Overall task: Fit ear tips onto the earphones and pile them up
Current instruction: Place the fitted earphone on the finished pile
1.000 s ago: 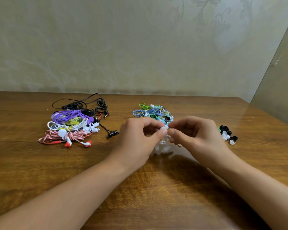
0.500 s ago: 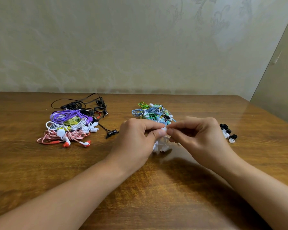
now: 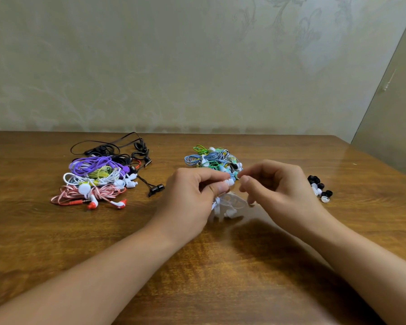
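Head view. Left hand (image 3: 192,195) pinching a white earbud (image 3: 230,182) between thumb and fingers (image 3: 217,177), held up just over the counter (image 3: 220,277). White cord (image 3: 227,205) hanging down from that hand to the counter. Right hand (image 3: 274,186) now just beside the earbud, not touching it. Right fingers loosely curled, holding nothing as far as can be seen. Looks like a white tip now sits on the earbud, so probably this one is done. Next, likely the other bud of the same pair, or off to a pile.

Against half a second ago: right thumb and finger were pressed tight against the left ones, right on the bud. Now pulled back, with a small gap showing and the white end in plain sight. Left hand in much the same spot.

Pile of earphones (image 3: 96,177) far to the left: purple, white, pink, black. Another pile (image 3: 211,158) behind the hands: blue and green. Loose tips (image 3: 319,188), black and white, on the right, near the right wrist. Piles and tips where they were before.
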